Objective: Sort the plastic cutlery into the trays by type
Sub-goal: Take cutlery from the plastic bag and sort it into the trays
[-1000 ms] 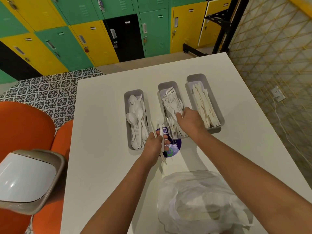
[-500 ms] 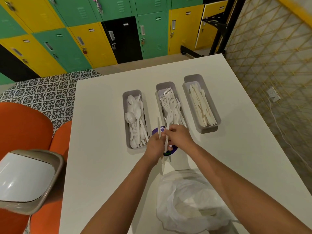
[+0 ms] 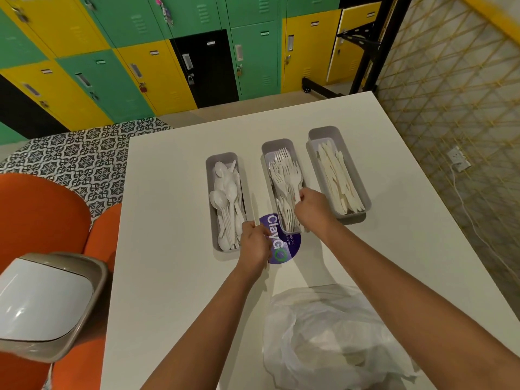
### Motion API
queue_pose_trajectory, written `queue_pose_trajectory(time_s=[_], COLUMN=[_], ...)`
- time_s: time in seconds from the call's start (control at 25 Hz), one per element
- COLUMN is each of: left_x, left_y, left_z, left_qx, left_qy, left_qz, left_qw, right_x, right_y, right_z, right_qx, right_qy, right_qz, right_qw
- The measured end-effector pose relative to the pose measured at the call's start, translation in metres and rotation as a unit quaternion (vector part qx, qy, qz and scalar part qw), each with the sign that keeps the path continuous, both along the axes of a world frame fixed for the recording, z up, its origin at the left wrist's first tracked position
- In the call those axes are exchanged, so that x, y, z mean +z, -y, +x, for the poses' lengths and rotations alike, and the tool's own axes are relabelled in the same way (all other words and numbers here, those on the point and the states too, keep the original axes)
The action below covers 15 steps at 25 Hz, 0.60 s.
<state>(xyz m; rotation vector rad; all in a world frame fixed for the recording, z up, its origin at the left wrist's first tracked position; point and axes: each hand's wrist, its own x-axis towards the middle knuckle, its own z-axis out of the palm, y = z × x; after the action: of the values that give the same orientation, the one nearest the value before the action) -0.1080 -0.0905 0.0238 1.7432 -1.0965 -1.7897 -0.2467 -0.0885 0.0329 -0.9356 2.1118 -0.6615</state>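
Note:
Three grey trays stand side by side on the white table (image 3: 168,249). The left tray (image 3: 209,192) holds white spoons, the middle tray (image 3: 274,144) white forks, the right tray (image 3: 346,153) white knives. My right hand (image 3: 312,205) pinches a white fork (image 3: 295,178) by its handle over the middle tray. My left hand (image 3: 254,243) grips a thin white piece of cutlery (image 3: 253,209) upright between the left and middle trays; its type is unclear.
A crumpled white plastic bag (image 3: 332,336) lies on the table near me. A purple round sticker (image 3: 281,243) sits under the middle tray's near end. An orange seat (image 3: 36,212) and a grey-and-white bin (image 3: 45,302) stand to the left.
My right hand took a fork from my left hand and carried it forward over the middle tray. My left hand stayed near the sticker with one piece left.

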Motion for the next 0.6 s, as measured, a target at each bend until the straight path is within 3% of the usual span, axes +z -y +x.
queue_pose_trajectory(time_s=[0.24,0.44,0.6], left_x=[-0.012,-0.008,-0.007], left_y=[0.002,0.002,0.001], left_z=[0.004,0.005,0.005], left_qx=[-0.027,0.004,-0.011], left_qy=[0.010,-0.030,-0.023], left_qz=[-0.017,0.046,0.041], left_qw=[0.999,0.999,0.999], right_x=[-0.002,-0.013,-0.011], right_y=[0.020,0.017,0.007], right_z=[-0.004,-0.002,-0.001], right_qx=[0.016,0.039,0.032], right_qy=[-0.054,-0.083,-0.094], right_qz=[0.001,0.000,-0.068], right_qw=[0.998,0.996,0.993])
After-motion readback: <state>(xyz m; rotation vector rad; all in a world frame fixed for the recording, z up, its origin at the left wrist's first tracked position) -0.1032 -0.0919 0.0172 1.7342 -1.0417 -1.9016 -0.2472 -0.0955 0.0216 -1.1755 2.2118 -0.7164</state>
